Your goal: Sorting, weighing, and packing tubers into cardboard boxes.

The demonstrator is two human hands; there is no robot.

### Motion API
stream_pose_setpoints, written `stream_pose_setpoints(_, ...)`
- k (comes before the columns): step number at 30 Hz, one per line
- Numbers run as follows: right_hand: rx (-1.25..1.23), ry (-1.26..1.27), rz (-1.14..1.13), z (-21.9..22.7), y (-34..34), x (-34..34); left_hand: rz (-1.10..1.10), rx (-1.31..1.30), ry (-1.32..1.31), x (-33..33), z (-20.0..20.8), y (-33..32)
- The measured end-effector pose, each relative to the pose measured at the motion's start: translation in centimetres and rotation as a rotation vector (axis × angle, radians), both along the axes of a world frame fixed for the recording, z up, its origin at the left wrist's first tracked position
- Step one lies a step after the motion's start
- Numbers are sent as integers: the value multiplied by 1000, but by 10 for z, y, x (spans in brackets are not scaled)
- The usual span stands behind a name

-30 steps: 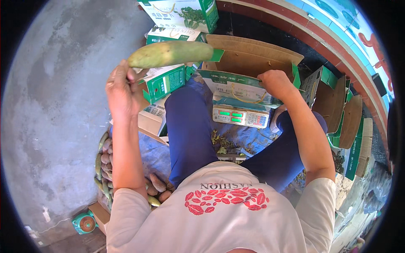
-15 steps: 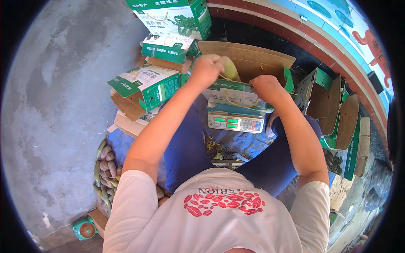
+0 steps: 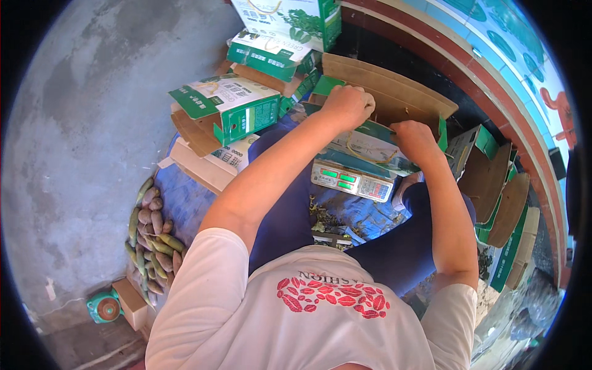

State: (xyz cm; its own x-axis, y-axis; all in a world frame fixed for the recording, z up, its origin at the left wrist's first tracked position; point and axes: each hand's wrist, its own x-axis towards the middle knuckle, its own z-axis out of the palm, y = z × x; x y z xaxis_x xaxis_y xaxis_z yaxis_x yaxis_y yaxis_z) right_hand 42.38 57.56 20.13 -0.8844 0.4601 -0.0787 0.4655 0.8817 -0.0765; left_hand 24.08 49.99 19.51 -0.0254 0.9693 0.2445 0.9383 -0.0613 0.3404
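An open green-and-white cardboard box (image 3: 394, 83) rests on a digital scale (image 3: 353, 180) between my legs, its brown inner flap standing up at the far side. My left hand (image 3: 350, 108) is over the left part of the opening with its fingers curled. Whatever it may hold is hidden from view. At the box's near edge, my right hand (image 3: 416, 139) grips the cardboard near the right corner. A string handle hangs on the near panel. The inside of the box is mostly hidden by my hands and that panel.
Stacked boxes (image 3: 271, 58) stand at the far left, with another open box (image 3: 231, 114) nearer. Opened boxes (image 3: 493, 185) lean at the right. A pile of green and purplish radishes (image 3: 154, 240) lies at the left on a blue sheet (image 3: 188, 209). A turquoise round object (image 3: 106, 307) sits lower left.
My left hand has moved right over the box, and the pale green radish beside it is no longer visible. My right hand still holds the box edge. The view has shifted somewhat.
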Motion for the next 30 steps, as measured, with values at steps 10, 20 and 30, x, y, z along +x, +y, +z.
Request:
stream_pose_setpoints(10,-45,33,-4,1,-1,-3,538,269,-386,-73,-1,-195)
stream_pose_setpoints(20,-128,41,-15,3,-3,-8,1079,-543,32,-57,-258,-552)
stream_pose_setpoints(30,-139,131,-45,-12,5,6,1036,-1492,-663,75,-234,-592)
